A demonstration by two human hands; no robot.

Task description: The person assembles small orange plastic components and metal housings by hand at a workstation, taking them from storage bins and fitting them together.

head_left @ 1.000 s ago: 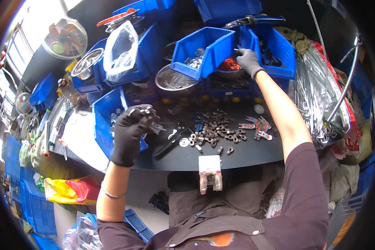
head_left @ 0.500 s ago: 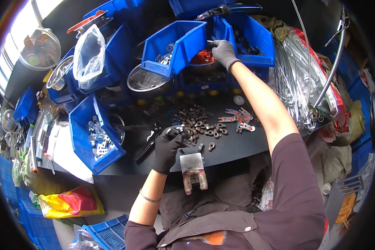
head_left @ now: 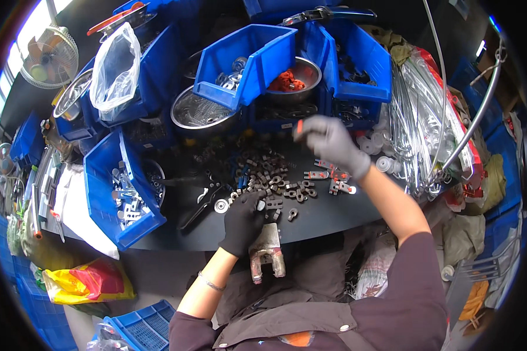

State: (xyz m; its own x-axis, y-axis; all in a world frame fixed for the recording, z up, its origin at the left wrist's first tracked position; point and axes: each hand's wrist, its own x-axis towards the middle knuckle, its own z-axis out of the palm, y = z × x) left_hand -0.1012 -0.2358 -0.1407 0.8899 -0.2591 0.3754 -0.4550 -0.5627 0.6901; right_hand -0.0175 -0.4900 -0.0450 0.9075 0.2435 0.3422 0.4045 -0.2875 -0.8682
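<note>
A flat silver clip (head_left: pixel 273 204) points lengthwise rightward, gripped in the black-gloved left hand (head_left: pixel 244 222). The raised grey-gloved right hand (head_left: pixel 335 143) pinches a red piece (head_left: pixel 300 127).

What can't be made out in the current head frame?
- Head view: right grip, motion-blurred; so is the red piece at its fingertips, exact shape unclear.
- Head view: small silver part, mostly hidden by the left grip around it.
- Head view: left side of the steel bowl, hidden by the tilted blue bin.
- Head view: topmost blue bin, cut off by the upper edge.
</note>
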